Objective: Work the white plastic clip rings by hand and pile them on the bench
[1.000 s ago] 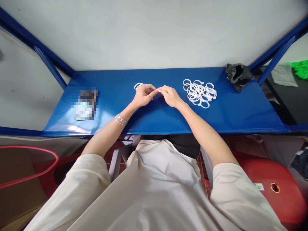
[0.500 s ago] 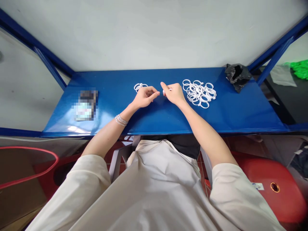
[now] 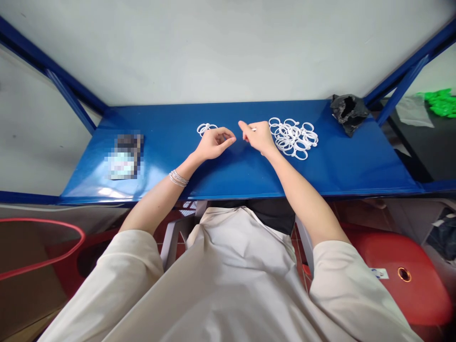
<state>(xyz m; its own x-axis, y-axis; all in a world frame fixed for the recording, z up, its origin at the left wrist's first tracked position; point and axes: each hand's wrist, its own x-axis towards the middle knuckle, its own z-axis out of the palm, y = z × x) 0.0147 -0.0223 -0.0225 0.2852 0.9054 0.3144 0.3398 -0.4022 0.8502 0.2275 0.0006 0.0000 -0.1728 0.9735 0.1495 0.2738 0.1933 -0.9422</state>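
Note:
My right hand (image 3: 259,137) is closed, with its thumb stretched toward the left. A small bit of a white plastic piece (image 3: 253,129) shows between its fingers; it looks like one of the rings, but the rest is hidden. My left hand (image 3: 214,143) is curled just to the left, its thumb tip and fingertips brought together. What it pinches, if anything, cannot be made out. Right beside my right hand lies a heap of white plastic rings (image 3: 292,137), several with small round knobs. Behind my left hand are a few more white rings (image 3: 205,128), partly covered by it.
The blue table (image 3: 171,123) runs up to a pale wall. A crumpled black bag (image 3: 349,114) stands open at its back right corner. A blurred-out item (image 3: 124,156) lies at the left. A red stool (image 3: 402,280) stands below on the right.
The right hand has turned slightly, and the white bit now shows higher between its fingers. The left hand stays nearly still. The whole view has shifted a little.

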